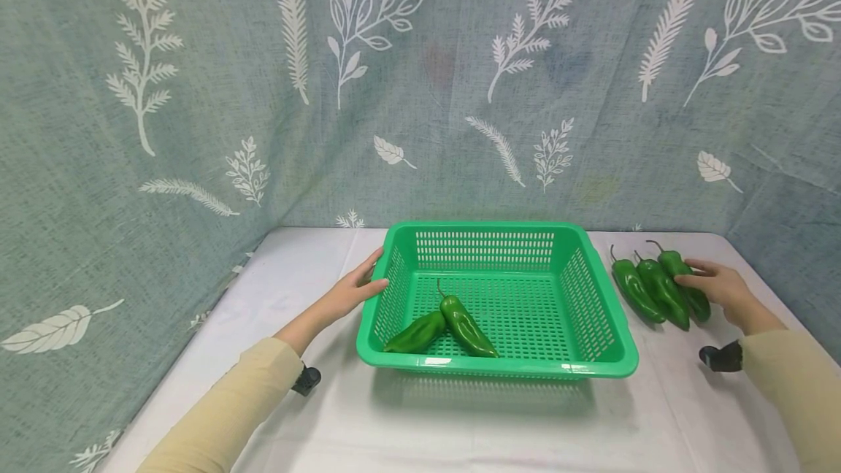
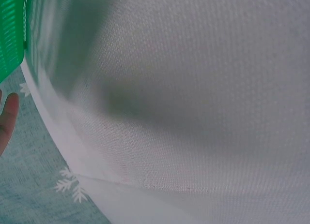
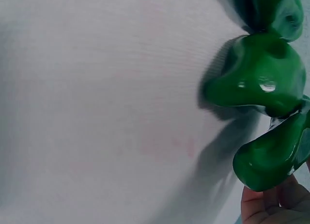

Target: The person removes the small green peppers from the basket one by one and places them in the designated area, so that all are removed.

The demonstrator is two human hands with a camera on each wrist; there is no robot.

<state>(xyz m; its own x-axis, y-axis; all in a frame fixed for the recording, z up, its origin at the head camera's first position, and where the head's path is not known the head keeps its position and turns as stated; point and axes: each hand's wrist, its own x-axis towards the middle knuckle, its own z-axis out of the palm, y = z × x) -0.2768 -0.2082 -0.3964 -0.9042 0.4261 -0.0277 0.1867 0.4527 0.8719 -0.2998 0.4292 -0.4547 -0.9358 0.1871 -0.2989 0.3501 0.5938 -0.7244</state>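
My left hand [image 1: 347,293] rests at the left side of a green plastic basket [image 1: 499,368], fingers extended along its rim. In the left wrist view, one fingertip [image 2: 8,118] shows beside the basket. Inside the basket, two green peppers [image 1: 468,327] lie toward the front left. To the right of the basket, three more green peppers lie side by side on the table. My right hand [image 1: 721,289] grips the rightmost green pepper [image 1: 700,305], thumb and fingers to either side. In the right wrist view, fingers [image 3: 286,197] curl behind that pepper's rounded end.
A white cloth [image 1: 460,436] covers the table. The left [image 1: 632,289] and middle [image 1: 665,294] loose peppers lie close against the held one. Patterned grey-green fabric [image 1: 434,130] hangs behind and along both sides. A small black camera is worn under each wrist.
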